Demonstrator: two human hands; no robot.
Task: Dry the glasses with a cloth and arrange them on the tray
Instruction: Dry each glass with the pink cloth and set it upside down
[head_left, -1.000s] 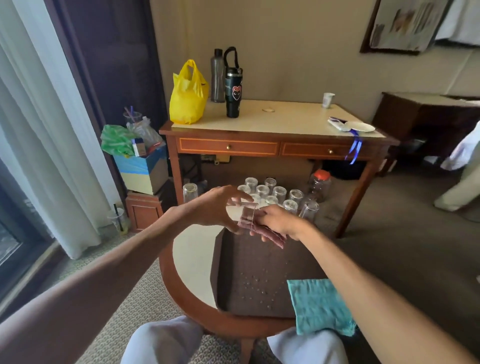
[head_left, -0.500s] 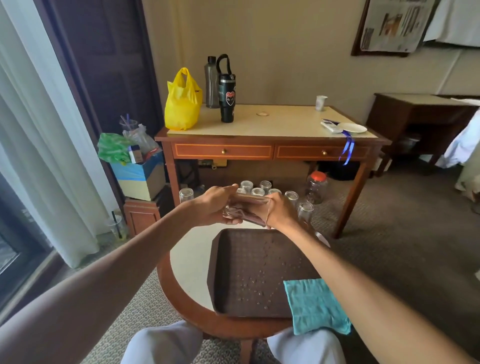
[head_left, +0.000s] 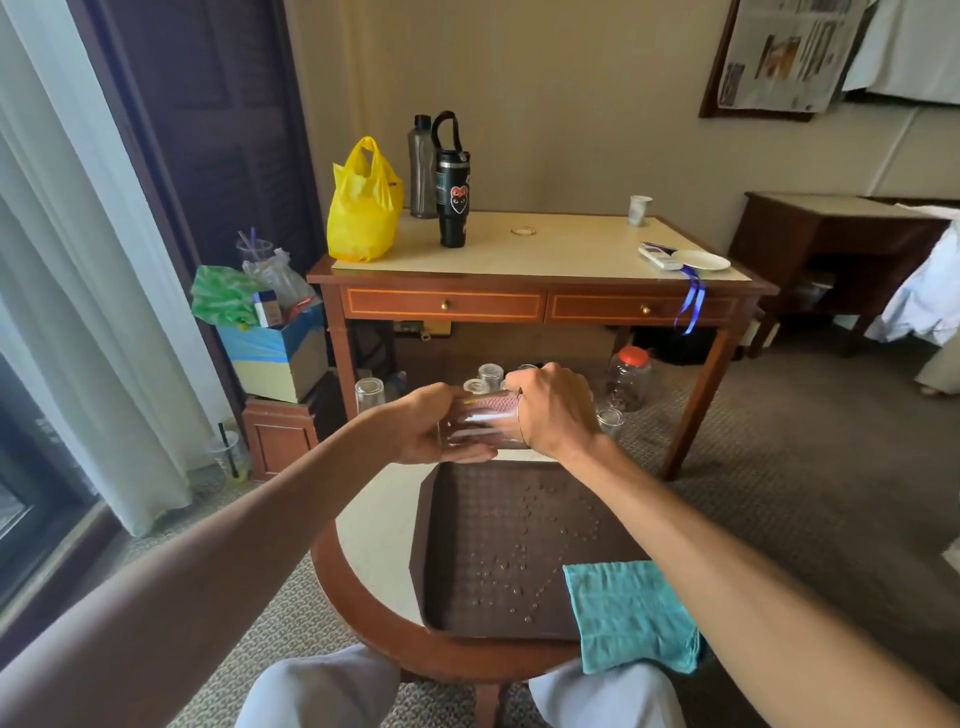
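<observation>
My left hand (head_left: 421, 431) grips a clear glass (head_left: 467, 431) lying on its side in the air, just beyond the far edge of the brown tray (head_left: 498, 545). My right hand (head_left: 556, 410) curls over the glass's open end and holds a reddish cloth (head_left: 493, 402) pushed inside it. The tray sits on a round table (head_left: 379, 540), holds no glasses and is dotted with water drops. Several more glasses (head_left: 370, 392) stand upside down behind my hands, partly hidden by them.
A teal cloth (head_left: 628, 613) drapes over the tray's near right corner and the table edge. Behind stands a wooden desk (head_left: 535, 249) with a yellow bag (head_left: 363, 202) and bottles. A red-lidded jar (head_left: 628, 376) sits on the carpet. My knees are under the table's near rim.
The glass has turned from tilted to lying level between my hands, and both hands have risen slightly. The reddish cloth has gone from hanging at the rim to sitting inside the glass.
</observation>
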